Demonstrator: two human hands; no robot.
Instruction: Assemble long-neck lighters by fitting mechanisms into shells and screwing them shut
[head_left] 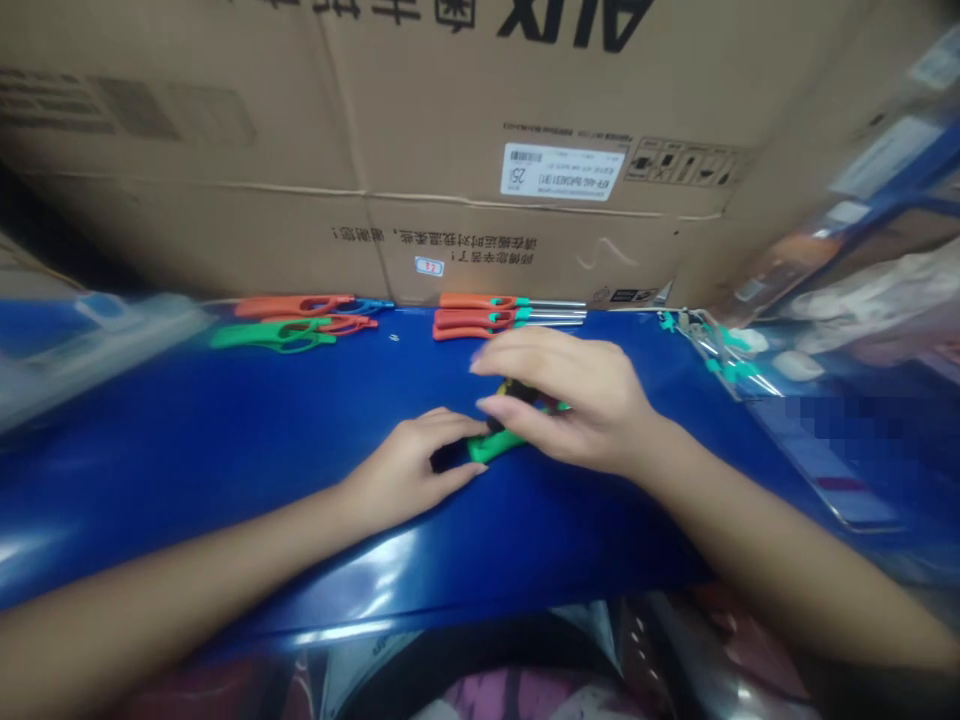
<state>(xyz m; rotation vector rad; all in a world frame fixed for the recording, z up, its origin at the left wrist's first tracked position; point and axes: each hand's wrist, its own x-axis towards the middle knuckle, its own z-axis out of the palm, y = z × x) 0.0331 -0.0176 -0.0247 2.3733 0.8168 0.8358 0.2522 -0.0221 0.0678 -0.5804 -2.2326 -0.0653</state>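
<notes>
My left hand [411,465] and my right hand [574,400] meet at the middle of a glossy blue sheet [225,440]. Between them lies a green-handled tool [496,443] with a black part. My left fingers are curled around its near end. My right hand arches over its far end with fingers pressed on it, hiding most of it. The picture is blurred by motion.
Orange and green scissors [296,322] lie at the sheet's far left. Orange-handled tools with metal shafts [502,315] lie in a row behind my hands. A large cardboard box [465,140] stands along the back. Clear plastic bags [825,400] with small teal parts sit to the right.
</notes>
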